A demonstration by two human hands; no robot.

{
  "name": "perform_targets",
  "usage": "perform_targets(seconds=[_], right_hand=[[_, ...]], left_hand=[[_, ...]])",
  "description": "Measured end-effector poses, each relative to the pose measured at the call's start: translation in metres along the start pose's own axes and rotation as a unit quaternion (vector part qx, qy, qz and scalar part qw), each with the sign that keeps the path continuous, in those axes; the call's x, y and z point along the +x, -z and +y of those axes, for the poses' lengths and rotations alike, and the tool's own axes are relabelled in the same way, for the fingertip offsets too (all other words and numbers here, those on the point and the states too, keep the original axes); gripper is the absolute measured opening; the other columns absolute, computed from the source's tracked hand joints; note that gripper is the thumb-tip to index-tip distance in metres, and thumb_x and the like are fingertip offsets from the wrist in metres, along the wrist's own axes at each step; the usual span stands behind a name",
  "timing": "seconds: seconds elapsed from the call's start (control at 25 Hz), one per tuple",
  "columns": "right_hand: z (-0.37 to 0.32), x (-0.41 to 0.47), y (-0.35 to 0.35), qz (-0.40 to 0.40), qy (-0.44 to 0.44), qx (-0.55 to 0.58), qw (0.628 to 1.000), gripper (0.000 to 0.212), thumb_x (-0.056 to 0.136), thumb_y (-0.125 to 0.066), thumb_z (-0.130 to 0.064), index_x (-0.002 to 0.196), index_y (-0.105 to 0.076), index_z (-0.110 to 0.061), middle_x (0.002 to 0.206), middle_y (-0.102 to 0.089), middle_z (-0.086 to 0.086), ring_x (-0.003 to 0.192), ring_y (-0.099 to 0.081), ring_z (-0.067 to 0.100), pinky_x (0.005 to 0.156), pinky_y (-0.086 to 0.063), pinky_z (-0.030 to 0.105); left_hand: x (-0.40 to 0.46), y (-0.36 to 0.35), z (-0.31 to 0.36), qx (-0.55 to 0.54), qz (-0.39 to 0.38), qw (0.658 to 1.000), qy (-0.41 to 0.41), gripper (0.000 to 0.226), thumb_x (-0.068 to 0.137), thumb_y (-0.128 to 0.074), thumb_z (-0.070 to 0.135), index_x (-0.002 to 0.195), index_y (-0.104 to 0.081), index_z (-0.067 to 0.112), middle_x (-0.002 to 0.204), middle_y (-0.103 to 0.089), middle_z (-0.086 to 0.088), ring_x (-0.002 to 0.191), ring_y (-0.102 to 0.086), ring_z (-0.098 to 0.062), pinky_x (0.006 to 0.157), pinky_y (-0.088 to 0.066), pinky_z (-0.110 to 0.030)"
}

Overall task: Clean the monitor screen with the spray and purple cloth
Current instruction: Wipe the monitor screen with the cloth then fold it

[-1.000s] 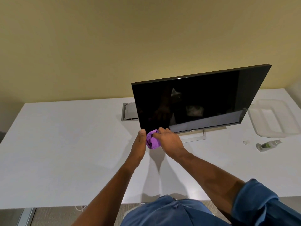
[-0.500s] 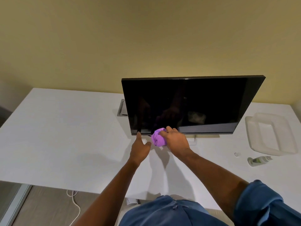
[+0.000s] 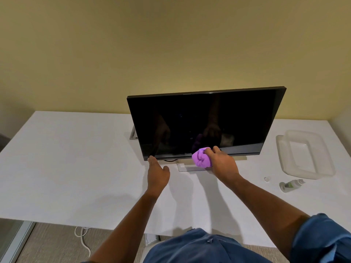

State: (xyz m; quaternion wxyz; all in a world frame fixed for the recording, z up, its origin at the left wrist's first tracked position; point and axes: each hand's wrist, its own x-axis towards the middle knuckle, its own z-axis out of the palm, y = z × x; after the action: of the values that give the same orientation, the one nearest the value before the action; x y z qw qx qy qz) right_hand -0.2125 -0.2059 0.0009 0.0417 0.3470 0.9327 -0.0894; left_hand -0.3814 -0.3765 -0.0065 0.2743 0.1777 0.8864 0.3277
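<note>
A black monitor (image 3: 205, 122) stands on a white desk (image 3: 66, 158), its dark screen tilted back. My right hand (image 3: 222, 164) grips a bunched purple cloth (image 3: 201, 157) against the screen's bottom edge, near the middle. My left hand (image 3: 157, 172) is flat, fingers straight, with the fingertips touching the monitor's lower left corner. The spray bottle (image 3: 291, 185) lies on its side on the desk at the right, apart from both hands, with a small clear cap (image 3: 267, 179) beside it.
A clear plastic tray (image 3: 305, 154) sits at the desk's right end. A metal cable grommet (image 3: 133, 133) shows behind the monitor's left side. A white cord (image 3: 83, 238) hangs below the desk's front edge. The yellow wall stands close behind.
My right hand has slid the purple cloth rightward along the bottom of the screen. My left hand stayed at the lower left corner. The view shifted.
</note>
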Motion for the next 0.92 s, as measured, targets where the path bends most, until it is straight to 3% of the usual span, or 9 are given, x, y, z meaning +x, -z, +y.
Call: perform_targets(seconds=[0.12,0.24,0.44,0.6,0.64,0.72,0.8,0.92], right_hand=[[0.009,-0.004,0.003,0.016,-0.021,0.002,1.0,0.059,0.078,-0.082,-0.038,0.127,-0.053,-0.023,0.108,-0.058,0.003,0.084,-0.065,0.023,0.058,-0.043,0.025],[0.003,-0.002,0.004,0.027,-0.025,0.006,0.999,0.055,0.079,-0.081,-0.036,0.123,-0.053,-0.021,0.107,-0.059,0.003,0.082,-0.065,0.022,0.058,-0.038,0.024],[-0.021,0.008,0.003,0.032,-0.077,0.088,0.993,0.052,0.079,-0.079,-0.036,0.119,-0.051,-0.016,0.106,-0.061,0.004,0.082,-0.066,0.025,0.063,-0.051,0.031],[-0.056,0.017,0.007,0.045,-0.092,0.151,0.983,0.047,0.08,-0.075,-0.035,0.115,-0.051,-0.015,0.106,-0.063,0.005,0.08,-0.065,0.025,0.065,-0.054,0.034],[-0.067,0.021,0.011,0.052,-0.086,0.156,0.983,0.045,0.079,-0.075,-0.031,0.113,-0.051,-0.014,0.106,-0.063,0.004,0.077,-0.064,0.025,0.061,-0.051,0.032],[-0.095,0.031,0.022,0.067,-0.06,0.146,0.985,0.045,0.076,-0.076,-0.025,0.113,-0.051,-0.014,0.105,-0.062,0.003,0.074,-0.064,0.025,0.057,-0.048,0.031],[-0.124,0.041,0.037,0.096,-0.031,0.129,0.987,0.049,0.076,-0.076,-0.024,0.116,-0.049,-0.015,0.103,-0.061,0.003,0.075,-0.067,0.026,0.059,-0.054,0.036],[-0.161,0.056,0.067,0.16,0.014,0.146,0.976,0.055,0.073,-0.08,-0.025,0.117,-0.048,-0.016,0.101,-0.06,0.003,0.074,-0.067,0.027,0.059,-0.057,0.039]], left_hand=[[0.002,0.009,-0.003,-0.006,0.018,1.0,0.005,0.07,0.099,-0.049,0.017,0.154,-0.006,0.006,0.163,-0.015,-0.011,0.142,-0.034,-0.032,0.112,-0.033,-0.036],[0.005,0.017,-0.004,-0.03,0.036,0.999,0.004,0.064,0.1,-0.046,0.014,0.153,-0.01,0.006,0.161,-0.022,-0.013,0.143,-0.034,-0.034,0.116,-0.033,-0.042],[0.014,0.035,-0.01,-0.06,0.032,0.998,-0.013,0.057,0.104,-0.036,0.027,0.154,-0.014,0.01,0.158,-0.028,-0.011,0.144,-0.031,-0.032,0.116,-0.029,-0.04],[0.02,0.054,-0.008,-0.162,0.024,0.985,-0.05,0.053,0.102,-0.025,0.047,0.139,-0.042,0.013,0.138,-0.053,-0.003,0.128,-0.05,-0.021,0.106,-0.035,-0.031],[0.021,0.059,-0.005,-0.187,0.022,0.98,-0.058,0.052,0.101,-0.024,0.05,0.135,-0.046,0.017,0.134,-0.055,0.001,0.125,-0.051,-0.017,0.105,-0.035,-0.03],[0.028,0.072,0.003,-0.21,0.011,0.976,-0.062,0.058,0.101,-0.023,0.051,0.145,-0.04,0.017,0.146,-0.047,0.0,0.136,-0.042,-0.017,0.114,-0.029,-0.031],[0.034,0.085,0.015,-0.224,0.006,0.969,-0.101,0.058,0.102,-0.023,0.051,0.149,-0.037,0.02,0.15,-0.042,0.003,0.138,-0.037,-0.012,0.117,-0.026,-0.031],[0.042,0.107,0.041,-0.256,0.017,0.952,-0.164,0.054,0.102,-0.022,0.049,0.137,-0.05,0.018,0.134,-0.055,0.002,0.122,-0.049,-0.009,0.107,-0.036,-0.029]])
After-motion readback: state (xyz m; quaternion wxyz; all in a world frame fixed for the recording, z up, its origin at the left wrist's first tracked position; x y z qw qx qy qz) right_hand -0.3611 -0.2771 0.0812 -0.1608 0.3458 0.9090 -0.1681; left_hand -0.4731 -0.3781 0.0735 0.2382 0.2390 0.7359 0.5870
